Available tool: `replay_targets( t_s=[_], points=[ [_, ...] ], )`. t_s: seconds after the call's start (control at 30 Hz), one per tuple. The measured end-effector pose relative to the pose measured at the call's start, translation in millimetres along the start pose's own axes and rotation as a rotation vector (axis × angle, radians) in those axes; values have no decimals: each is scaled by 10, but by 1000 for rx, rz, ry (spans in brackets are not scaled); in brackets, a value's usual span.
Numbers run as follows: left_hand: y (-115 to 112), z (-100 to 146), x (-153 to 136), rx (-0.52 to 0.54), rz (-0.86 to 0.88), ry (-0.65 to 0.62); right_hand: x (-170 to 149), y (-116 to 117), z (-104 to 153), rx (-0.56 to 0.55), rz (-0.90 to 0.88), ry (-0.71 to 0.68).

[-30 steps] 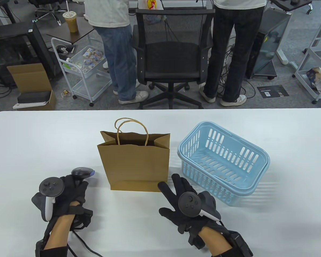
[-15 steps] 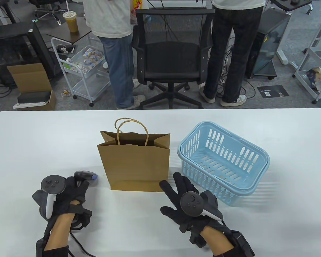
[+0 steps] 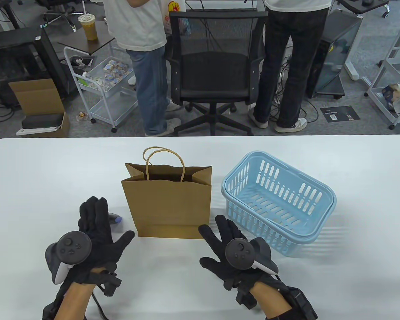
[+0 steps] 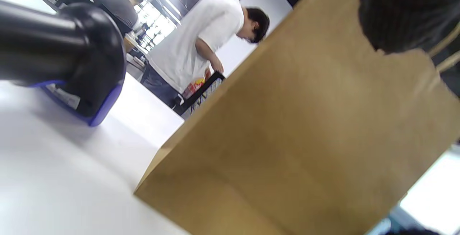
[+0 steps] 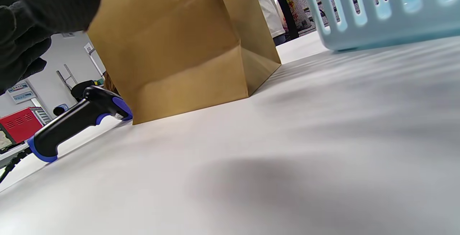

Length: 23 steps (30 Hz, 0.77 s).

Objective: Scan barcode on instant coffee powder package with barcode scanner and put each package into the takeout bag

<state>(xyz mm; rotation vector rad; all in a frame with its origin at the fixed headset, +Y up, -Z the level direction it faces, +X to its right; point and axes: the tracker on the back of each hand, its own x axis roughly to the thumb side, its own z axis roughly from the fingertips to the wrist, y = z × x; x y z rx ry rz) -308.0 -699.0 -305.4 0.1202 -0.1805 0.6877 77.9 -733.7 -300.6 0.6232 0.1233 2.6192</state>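
The scanner (image 3: pixel 114 219) lies on the table (image 3: pixel 36 173), just left of the upright paper bag (image 3: pixel 168 206) and partly hidden beneath the left hand (image 3: pixel 96 233). Both the left hand and the right hand (image 3: pixel 231 255) are spread flat, gripping nothing. The blue basket (image 3: pixel 280 200) stands right of the bag; no coffee package is visible.

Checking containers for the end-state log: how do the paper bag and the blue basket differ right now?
The paper bag is brown, solid-walled and tall, with twine handles sticking up; the blue basket is light blue plastic, slotted and low. The bag's inside is hidden from the table view; the basket's floor shows no packages. The bag stands centre, the basket to its right. Both sit upright and open-topped on the white table.
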Motion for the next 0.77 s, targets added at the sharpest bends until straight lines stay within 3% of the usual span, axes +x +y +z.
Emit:
replay_targets(
  t_s=[0.77],
  points=[
    [-155, -7, 45, -36, 40, -35, -17, 6, 3, -6, -26, 1]
  ],
)
